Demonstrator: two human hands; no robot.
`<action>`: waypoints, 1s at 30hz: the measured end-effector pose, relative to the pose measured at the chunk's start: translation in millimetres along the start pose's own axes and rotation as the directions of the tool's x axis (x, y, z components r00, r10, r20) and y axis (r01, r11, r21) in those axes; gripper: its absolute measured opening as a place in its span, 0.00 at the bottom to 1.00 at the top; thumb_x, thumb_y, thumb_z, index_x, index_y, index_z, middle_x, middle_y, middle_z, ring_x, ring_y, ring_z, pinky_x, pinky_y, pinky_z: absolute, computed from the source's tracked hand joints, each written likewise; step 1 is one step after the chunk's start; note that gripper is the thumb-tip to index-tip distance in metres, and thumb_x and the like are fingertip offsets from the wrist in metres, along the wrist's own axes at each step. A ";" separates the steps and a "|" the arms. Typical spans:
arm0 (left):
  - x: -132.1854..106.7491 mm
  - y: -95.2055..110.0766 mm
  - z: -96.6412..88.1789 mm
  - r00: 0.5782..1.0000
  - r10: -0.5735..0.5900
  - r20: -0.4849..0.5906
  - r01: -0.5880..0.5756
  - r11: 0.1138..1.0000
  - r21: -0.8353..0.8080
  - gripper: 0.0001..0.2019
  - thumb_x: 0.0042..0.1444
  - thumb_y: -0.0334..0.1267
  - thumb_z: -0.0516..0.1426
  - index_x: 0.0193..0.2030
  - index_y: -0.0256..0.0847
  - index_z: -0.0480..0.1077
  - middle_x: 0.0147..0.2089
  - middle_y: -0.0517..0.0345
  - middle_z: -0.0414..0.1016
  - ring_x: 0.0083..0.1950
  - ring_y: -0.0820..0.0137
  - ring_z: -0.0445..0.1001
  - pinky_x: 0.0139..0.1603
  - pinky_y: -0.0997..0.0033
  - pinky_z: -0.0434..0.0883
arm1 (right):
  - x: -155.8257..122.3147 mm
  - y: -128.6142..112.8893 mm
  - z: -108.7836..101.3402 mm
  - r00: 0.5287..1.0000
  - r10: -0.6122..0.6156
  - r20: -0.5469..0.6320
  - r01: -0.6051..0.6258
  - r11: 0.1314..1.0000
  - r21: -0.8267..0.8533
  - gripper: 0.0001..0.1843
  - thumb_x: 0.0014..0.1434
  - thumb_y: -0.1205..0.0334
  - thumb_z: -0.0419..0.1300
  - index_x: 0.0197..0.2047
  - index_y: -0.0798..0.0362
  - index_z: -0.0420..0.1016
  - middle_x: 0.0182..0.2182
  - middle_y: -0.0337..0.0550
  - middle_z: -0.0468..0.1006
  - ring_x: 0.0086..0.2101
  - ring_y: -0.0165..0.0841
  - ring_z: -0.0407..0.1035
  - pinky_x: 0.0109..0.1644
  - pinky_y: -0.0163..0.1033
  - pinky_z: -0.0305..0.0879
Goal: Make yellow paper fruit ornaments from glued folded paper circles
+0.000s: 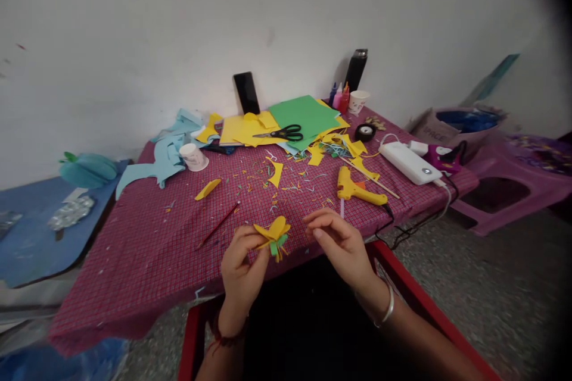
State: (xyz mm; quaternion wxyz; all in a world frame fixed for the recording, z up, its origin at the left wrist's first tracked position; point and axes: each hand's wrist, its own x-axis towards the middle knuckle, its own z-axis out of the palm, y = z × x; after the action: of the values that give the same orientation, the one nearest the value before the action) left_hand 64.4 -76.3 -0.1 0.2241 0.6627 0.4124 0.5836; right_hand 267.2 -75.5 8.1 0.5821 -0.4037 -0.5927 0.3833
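My left hand (241,265) pinches a small yellow paper flower (273,233) with a green strip at its base, holding it above the near edge of the table. My right hand (338,241) hovers just right of the flower with its fingers curled together, and nothing shows in them. A yellow glue gun (356,188) lies on the red checked tablecloth (147,250) just beyond my right hand. Black scissors (282,133) rest on yellow paper sheets (243,128) at the back, beside a green sheet (304,114).
Paper scraps litter the cloth, with a red pencil (218,225), a wooden stick (370,178) and a tipped paper cup (193,156). A white power strip (410,162), tape roll (365,131), phone (246,92), flask (356,69) and glue bottles (339,96) stand behind. A pink stool (513,181) is right.
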 end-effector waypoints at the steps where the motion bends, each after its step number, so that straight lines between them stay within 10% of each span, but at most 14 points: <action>1: 1.2 2.7 -1.1 0.998 -0.065 0.023 0.065 0.998 0.002 0.06 0.56 0.27 0.59 0.35 0.42 0.73 0.37 0.58 0.74 0.38 0.70 0.73 0.38 0.71 0.69 | 0.7 -1.0 -0.2 1.000 -0.006 -0.005 0.006 1.000 -0.007 0.07 0.63 0.67 0.57 0.38 0.47 0.75 0.41 0.42 0.74 0.40 0.34 0.70 0.45 0.41 0.67; 5: 7.6 12.6 -7.5 0.947 -0.272 0.171 0.272 0.962 0.023 0.07 0.58 0.32 0.58 0.43 0.42 0.74 0.40 0.56 0.77 0.39 0.70 0.76 0.40 0.71 0.72 | 4.6 -7.5 1.2 0.999 -0.038 0.011 0.038 0.998 -0.045 0.07 0.64 0.68 0.56 0.40 0.48 0.74 0.41 0.42 0.75 0.42 0.34 0.70 0.46 0.42 0.67; 11: 32.5 4.1 -16.4 0.892 -0.271 0.363 0.206 0.956 0.208 0.17 0.53 0.29 0.58 0.50 0.41 0.73 0.47 0.51 0.79 0.46 0.63 0.78 0.48 0.63 0.73 | 11.1 -12.8 2.0 0.993 -0.079 0.084 0.091 0.984 -0.155 0.07 0.63 0.69 0.56 0.40 0.49 0.73 0.39 0.43 0.76 0.42 0.36 0.71 0.48 0.45 0.67; 19: 77.0 -43.4 -13.7 0.636 -0.346 0.690 0.501 0.865 -0.028 0.14 0.49 0.31 0.61 0.44 0.39 0.74 0.38 0.52 0.80 0.36 0.66 0.79 0.35 0.69 0.75 | 28.4 -0.2 0.1 0.975 -0.054 0.214 0.125 0.935 -0.332 0.08 0.62 0.70 0.56 0.43 0.50 0.73 0.43 0.45 0.74 0.46 0.37 0.69 0.53 0.46 0.65; 24: 92.3 -61.8 -13.3 0.637 -0.331 0.696 0.442 0.897 0.021 0.16 0.50 0.30 0.59 0.47 0.40 0.74 0.40 0.51 0.80 0.37 0.65 0.80 0.36 0.68 0.76 | 39.2 8.3 -10.5 0.976 -0.005 0.217 0.090 0.918 -0.386 0.07 0.63 0.68 0.56 0.43 0.50 0.72 0.44 0.45 0.74 0.47 0.37 0.69 0.53 0.46 0.65; 30: 89.6 -74.5 -7.6 0.708 -0.220 0.671 0.080 0.969 0.234 0.22 0.50 0.26 0.54 0.52 0.42 0.73 0.46 0.51 0.79 0.46 0.62 0.77 0.50 0.58 0.74 | 44.7 5.1 -15.6 0.966 0.036 0.257 0.085 0.892 -0.444 0.08 0.64 0.68 0.55 0.45 0.49 0.71 0.43 0.44 0.75 0.45 0.38 0.69 0.51 0.47 0.66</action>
State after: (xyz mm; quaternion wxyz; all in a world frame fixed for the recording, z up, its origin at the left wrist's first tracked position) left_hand 34.0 36.4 -3.7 0.3450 0.8146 0.4045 0.2319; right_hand 283.1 -32.5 20.9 0.3950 -0.4667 -0.7411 0.2775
